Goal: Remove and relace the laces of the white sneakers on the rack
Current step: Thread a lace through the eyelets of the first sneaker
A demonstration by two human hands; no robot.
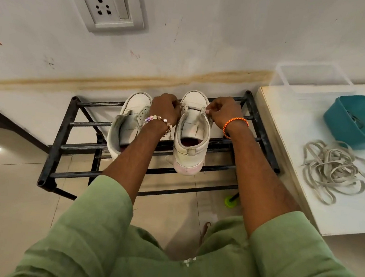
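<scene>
On the black metal rack (85,124) against the wall, you've got both white sneakers standing toes to the wall, heels toward you. Your left hand (165,109) sits between the pair, fingers curled onto the left edge of the right sneaker (191,139) up near the toe end of the eyelets, gripping there, though what exactly sits under the fingertips is hidden. Your right hand (223,113) mirrors it on the other edge, thumb and fingertips pinching a pale strip of lace (194,109) that runs flat across the front of the tongue. The left sneaker (130,120) stands just beside your left wrist, untouched, tongue up and eyelets bare. Over to your right, a loose tangle of grey laces (335,171) lies on the white table (346,221), near a teal tub (357,122) and well apart from the shoes. Beaded bracelet (156,119) on your left wrist, orange thread band (236,123) on your right.
</scene>
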